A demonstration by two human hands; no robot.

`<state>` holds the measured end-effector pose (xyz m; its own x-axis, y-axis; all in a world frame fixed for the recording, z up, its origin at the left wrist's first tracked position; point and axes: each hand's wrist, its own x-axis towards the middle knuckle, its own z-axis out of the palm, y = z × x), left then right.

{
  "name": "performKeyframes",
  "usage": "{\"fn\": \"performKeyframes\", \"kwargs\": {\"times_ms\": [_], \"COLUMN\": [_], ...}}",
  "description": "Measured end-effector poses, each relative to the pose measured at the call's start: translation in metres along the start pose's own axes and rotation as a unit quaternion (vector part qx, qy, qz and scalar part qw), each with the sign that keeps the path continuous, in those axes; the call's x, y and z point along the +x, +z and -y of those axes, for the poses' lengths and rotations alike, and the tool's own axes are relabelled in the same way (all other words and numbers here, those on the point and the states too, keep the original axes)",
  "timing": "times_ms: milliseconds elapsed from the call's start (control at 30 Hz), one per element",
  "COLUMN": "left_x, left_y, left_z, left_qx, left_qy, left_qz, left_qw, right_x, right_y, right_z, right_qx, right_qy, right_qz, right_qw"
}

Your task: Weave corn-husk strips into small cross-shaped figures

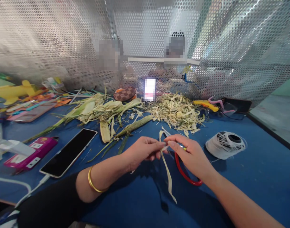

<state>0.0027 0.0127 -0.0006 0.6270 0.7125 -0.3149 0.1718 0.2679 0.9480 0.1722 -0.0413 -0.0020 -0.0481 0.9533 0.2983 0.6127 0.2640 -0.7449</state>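
Note:
Between both hands is a narrow pale strip of corn husk [169,177], one end sticking up and the longer end hanging down. My left hand [145,148] pinches it with thumb and fingers. Meeting it from the other side, my right hand [186,150] is closed, its fingertips at the strip. Red-handled scissors [183,172] lie in the right hand, blades pointing up and left past the fingers, the handle loop below the palm. Part of the scissors is hidden by that hand. Beyond the hands lie whole corn husks [104,109] and a heap of shredded husk strips [175,112].
A spool of white thread [224,145] stands right of my hands. To the left are a dark phone [70,152] on a cable and a magenta power strip [32,155]. A perforated metal screen [145,34] rises behind a lit phone [149,89]. Blue tabletop [261,177] lies below.

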Motion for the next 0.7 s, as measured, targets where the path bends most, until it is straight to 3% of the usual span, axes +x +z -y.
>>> {"fn": "performKeyframes", "kwargs": {"times_ms": [100, 233, 400, 500, 600, 700], "left_x": [0.003, 0.001, 0.001, 0.003, 0.001, -0.003], "left_y": [-0.004, -0.003, -0.002, -0.003, -0.001, 0.003], "left_z": [0.0, -0.001, 0.0, 0.0, 0.0, 0.001], "left_qx": [-0.05, -0.022, -0.016, -0.037, -0.001, 0.096], "left_qy": [-0.001, -0.002, 0.004, 0.005, 0.019, 0.03], "left_qz": [-0.022, -0.02, -0.03, -0.045, -0.04, -0.022], "left_qw": [0.998, 1.0, 0.999, 0.998, 0.999, 0.995], "right_x": [0.002, 0.003, 0.004, 0.007, 0.007, 0.005], "right_y": [-0.006, -0.005, -0.005, -0.01, -0.012, -0.005], "right_z": [-0.003, -0.004, -0.009, -0.015, -0.017, -0.009], "right_qx": [-0.054, -0.095, -0.101, -0.123, -0.147, -0.075], "right_qy": [-0.031, -0.051, 0.019, 0.043, 0.0, 0.007], "right_qz": [0.021, 0.007, 0.029, -0.034, -0.095, -0.014], "right_qw": [0.998, 0.994, 0.994, 0.991, 0.985, 0.997]}}
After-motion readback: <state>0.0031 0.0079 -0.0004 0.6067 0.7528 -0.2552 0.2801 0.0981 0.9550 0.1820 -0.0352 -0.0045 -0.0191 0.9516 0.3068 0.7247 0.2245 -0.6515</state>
